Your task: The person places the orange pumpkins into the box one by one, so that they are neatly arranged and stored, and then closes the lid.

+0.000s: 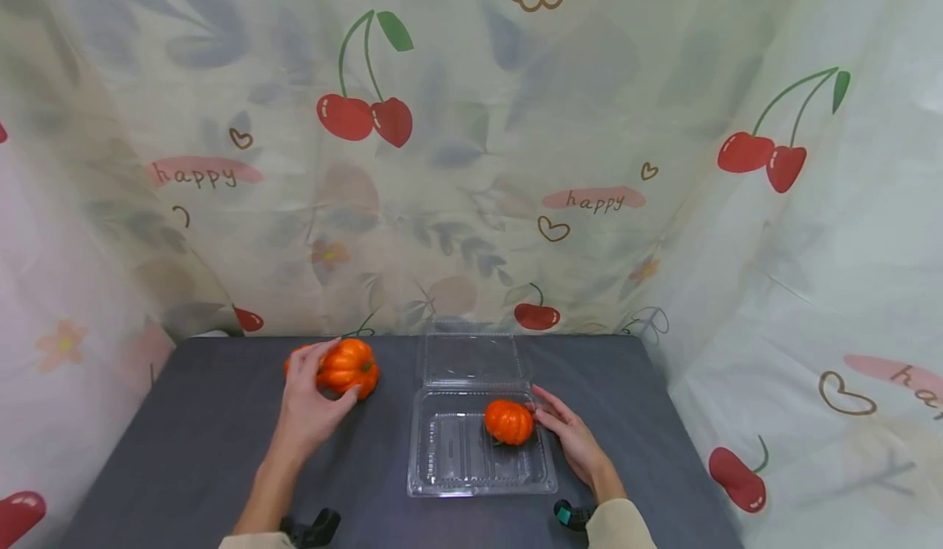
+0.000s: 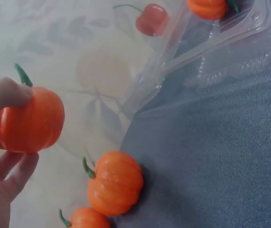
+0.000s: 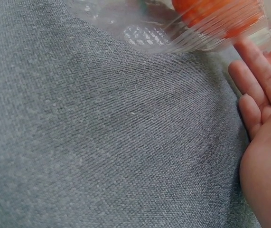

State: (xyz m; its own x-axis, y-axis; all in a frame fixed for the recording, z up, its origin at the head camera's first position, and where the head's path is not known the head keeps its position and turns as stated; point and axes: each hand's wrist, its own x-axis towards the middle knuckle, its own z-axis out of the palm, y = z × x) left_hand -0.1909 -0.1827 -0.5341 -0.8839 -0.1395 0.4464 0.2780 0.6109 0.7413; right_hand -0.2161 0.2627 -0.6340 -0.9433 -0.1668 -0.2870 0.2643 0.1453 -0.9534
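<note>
My left hand (image 1: pixel 311 398) grips a small orange toy pumpkin (image 2: pixel 33 118), its thumb by the green stem and fingers underneath. Two more orange pumpkins (image 2: pixel 115 183) show beyond it in the left wrist view; in the head view the hand partly covers that spot. A clear plastic clamshell box (image 1: pixel 442 483) lies with its lid raised at the back. Inside it, on the right, rests another pumpkin (image 1: pixel 508 422). My right hand (image 1: pixel 578 447) is at the box's right side, fingers extended and fingertips right at its wall, as the right wrist view also shows.
A dark grey cloth (image 1: pixel 368 467) covers the table. Behind and on both sides hangs a pale curtain (image 1: pixel 457 164) printed with cherries, close to the table's back edge. The box's transparent lid (image 1: pixel 471 359) stands near that curtain.
</note>
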